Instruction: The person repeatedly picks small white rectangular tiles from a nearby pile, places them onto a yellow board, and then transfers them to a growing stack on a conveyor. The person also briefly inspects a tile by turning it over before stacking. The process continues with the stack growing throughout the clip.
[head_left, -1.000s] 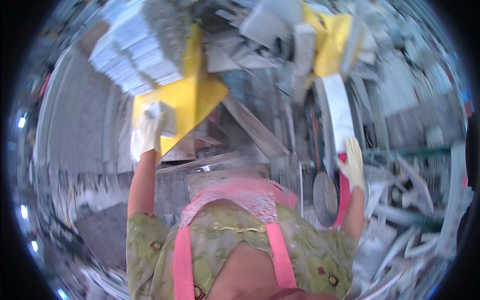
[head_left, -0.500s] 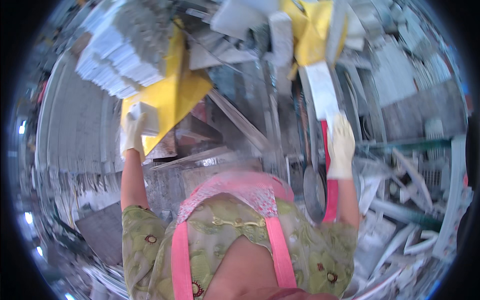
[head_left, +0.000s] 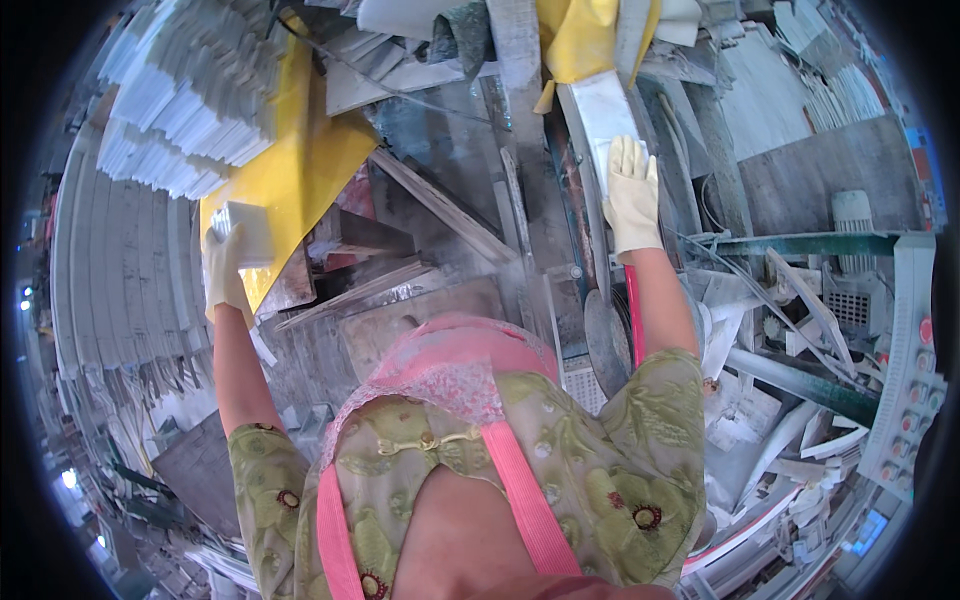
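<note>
My left hand (head_left: 224, 268), in a cream rubber glove, is closed around the near side of a small stack of white stone tiles (head_left: 250, 232). The stack sits at the left edge of a yellow sheet (head_left: 318, 180). My right hand (head_left: 632, 205), gloved the same way, lies flat with fingers stretched forward on a long white marble strip (head_left: 602, 105). That strip rests lengthwise on a narrow machine bed, its far end by a yellow cover (head_left: 580, 45). The glove hides the strip's near end.
A tall stack of white tiles (head_left: 190, 110) stands at the far left, beyond my left hand. Wooden boards (head_left: 445, 210) lie slanted between my hands. A round grey disc (head_left: 606, 340) and a red bar (head_left: 635, 315) are near my right forearm. A button panel (head_left: 905, 390) is at right.
My right hand has moved forward from the strip's near end onto its top. My left hand stays on the small tile stack. The whole view has shifted.
</note>
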